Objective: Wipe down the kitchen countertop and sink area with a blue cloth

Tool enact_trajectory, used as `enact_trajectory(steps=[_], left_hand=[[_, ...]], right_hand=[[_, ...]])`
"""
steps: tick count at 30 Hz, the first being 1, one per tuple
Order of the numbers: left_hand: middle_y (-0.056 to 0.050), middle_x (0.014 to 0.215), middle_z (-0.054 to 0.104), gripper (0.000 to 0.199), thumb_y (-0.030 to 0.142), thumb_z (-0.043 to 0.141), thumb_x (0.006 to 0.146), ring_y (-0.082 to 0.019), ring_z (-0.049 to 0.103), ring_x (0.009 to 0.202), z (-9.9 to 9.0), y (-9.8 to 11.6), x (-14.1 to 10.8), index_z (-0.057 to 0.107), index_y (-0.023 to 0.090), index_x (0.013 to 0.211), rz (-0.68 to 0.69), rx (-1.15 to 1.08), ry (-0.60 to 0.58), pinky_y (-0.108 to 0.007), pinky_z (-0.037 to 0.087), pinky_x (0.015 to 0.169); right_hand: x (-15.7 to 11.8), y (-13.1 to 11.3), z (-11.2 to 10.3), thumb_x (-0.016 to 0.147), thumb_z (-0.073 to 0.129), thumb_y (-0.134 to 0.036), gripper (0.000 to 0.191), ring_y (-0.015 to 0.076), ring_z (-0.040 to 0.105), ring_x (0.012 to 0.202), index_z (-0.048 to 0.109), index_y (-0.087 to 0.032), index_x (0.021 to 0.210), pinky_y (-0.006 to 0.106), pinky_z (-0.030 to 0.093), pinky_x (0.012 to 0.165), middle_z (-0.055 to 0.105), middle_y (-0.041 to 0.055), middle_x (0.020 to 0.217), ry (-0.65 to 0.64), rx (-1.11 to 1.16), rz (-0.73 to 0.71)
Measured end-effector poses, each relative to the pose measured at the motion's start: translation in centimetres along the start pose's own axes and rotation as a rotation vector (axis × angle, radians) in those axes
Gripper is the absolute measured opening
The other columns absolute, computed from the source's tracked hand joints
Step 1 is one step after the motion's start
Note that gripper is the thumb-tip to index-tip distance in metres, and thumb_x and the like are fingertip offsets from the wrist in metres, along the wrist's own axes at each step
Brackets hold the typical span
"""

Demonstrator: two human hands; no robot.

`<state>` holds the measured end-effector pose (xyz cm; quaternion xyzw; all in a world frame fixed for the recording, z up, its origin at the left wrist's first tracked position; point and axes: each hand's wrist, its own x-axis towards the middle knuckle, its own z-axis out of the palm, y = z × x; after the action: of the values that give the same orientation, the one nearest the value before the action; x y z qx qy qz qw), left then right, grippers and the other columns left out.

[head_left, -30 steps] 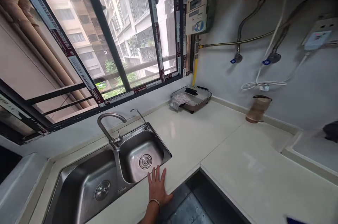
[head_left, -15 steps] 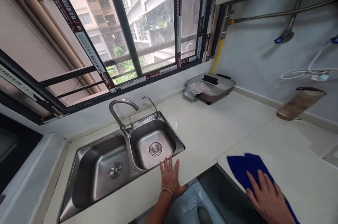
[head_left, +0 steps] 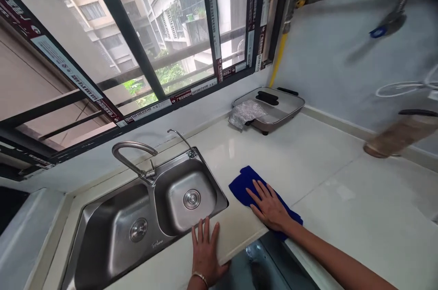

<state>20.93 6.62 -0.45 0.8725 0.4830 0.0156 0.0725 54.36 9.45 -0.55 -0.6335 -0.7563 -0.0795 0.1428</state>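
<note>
1. The dark blue cloth (head_left: 243, 192) lies spread on the pale table (head_left: 318, 162), just right of the sink, its lower part hanging over the front edge at the inner corner.
2. The right hand (head_left: 270, 208) rests palm down on the cloth, fingers extended and slightly apart, pinching nothing.
3. The left hand (head_left: 205, 253) (the one with a bracelet (head_left: 199, 276) at its wrist) is spread flat on the table's front strip, fingertips beside the sink rim and thumb at the table edge.
4. The double-bowl stainless sink (head_left: 99, 230) is set into the table, with an arched faucet (head_left: 137, 145) and a slimmer curved spout (head_left: 181, 136) behind it.
5. Near the far corner stands a lidded rectangular pan (head_left: 284, 106), bubble wrap (head_left: 244, 113) draped over its left end.
6. A brown cylindrical object (head_left: 404, 137), blurred, stands by the right wall.
</note>
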Motion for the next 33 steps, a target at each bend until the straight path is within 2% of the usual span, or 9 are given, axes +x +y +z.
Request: enact_trajectory(steps=[3,10,16,22,25,27,30,33], left_hand=[[-0.008,0.166,0.004,0.119,0.053,0.076,0.056,-0.042,0.006,0.151,-0.4,0.2,-0.1,0.013,0.035,0.155,-0.010,0.001,-0.036,-0.068,0.001,0.120],[-0.007,0.167,0.004,0.119,0.053,0.077,0.052,-0.042,0.008,0.151,-1.0,0.7,-0.5,0.019,0.035,0.154,-0.042,0.002,-0.069,-0.067,0.002,0.121],[-0.005,0.167,0.004,0.113,0.060,0.071,0.056,-0.040,0.009,0.151,-1.3,1.0,-0.8,0.019,0.036,0.154,-0.062,-0.030,-0.093,-0.067,0.004,0.120],[-0.008,0.166,0.011,0.116,0.060,0.072,0.054,-0.043,0.015,0.149,-1.6,1.0,-0.9,0.020,0.033,0.154,-0.051,-0.042,-0.124,-0.068,0.007,0.119],[-0.008,0.166,0.011,0.113,0.065,0.070,0.056,-0.041,0.015,0.150,-1.8,1.1,-0.9,0.022,0.034,0.153,-0.062,-0.052,-0.119,-0.067,0.006,0.120],[-0.007,0.166,0.011,0.110,0.067,0.068,0.058,-0.039,0.014,0.150,-1.9,1.2,-0.8,0.022,0.034,0.153,-0.063,-0.058,-0.109,-0.066,0.005,0.120],[-0.007,0.166,0.012,0.108,0.066,0.068,0.060,-0.039,0.014,0.150,-1.9,1.3,-0.6,0.023,0.034,0.153,-0.054,-0.068,-0.092,-0.066,0.004,0.120],[-0.008,0.166,0.014,0.109,0.064,0.071,0.059,-0.040,0.015,0.150,-1.8,1.3,-0.5,0.025,0.033,0.152,-0.055,-0.076,-0.069,-0.066,0.005,0.120]], right_hand=[[3.9,-0.2,1.2,0.097,0.040,-0.038,0.058,0.0298,0.014,0.149,0.026,-0.030,0.153,0.055,0.022,0.118,0.007,0.0077,0.164,-0.018,0.056,-0.043],[12.1,-1.1,4.2,0.097,0.042,-0.052,0.059,0.0312,0.018,0.147,0.031,-0.033,0.151,0.054,0.015,0.120,0.010,0.0050,0.164,-0.044,0.178,-0.089],[18.7,-1.5,6.7,0.095,0.043,-0.050,0.060,0.0352,0.016,0.147,0.036,-0.025,0.150,0.057,0.015,0.119,0.012,0.0064,0.163,-0.049,0.209,-0.085],[24.4,-2.1,8.5,0.096,0.040,-0.043,0.057,0.0391,0.020,0.144,0.041,-0.016,0.146,0.060,0.018,0.116,0.017,0.0114,0.162,0.024,0.219,-0.022],[25.5,-2.3,9.1,0.096,0.037,-0.040,0.056,0.0417,0.020,0.143,0.042,-0.012,0.144,0.063,0.019,0.114,0.017,0.0139,0.162,0.075,0.243,0.018],[25.2,-2.4,9.2,0.097,0.035,-0.038,0.056,0.0434,0.019,0.143,0.041,-0.010,0.145,0.064,0.018,0.113,0.013,0.0149,0.162,0.087,0.262,0.012],[23.2,-2.4,8.8,0.097,0.034,-0.039,0.058,0.0432,0.018,0.143,0.038,-0.011,0.147,0.064,0.017,0.114,0.008,0.0141,0.163,0.064,0.247,0.006],[19.7,-2.4,7.5,0.096,0.038,-0.044,0.059,0.0399,0.019,0.145,0.037,-0.016,0.149,0.059,0.018,0.116,0.009,0.0118,0.163,0.020,0.189,-0.021]])
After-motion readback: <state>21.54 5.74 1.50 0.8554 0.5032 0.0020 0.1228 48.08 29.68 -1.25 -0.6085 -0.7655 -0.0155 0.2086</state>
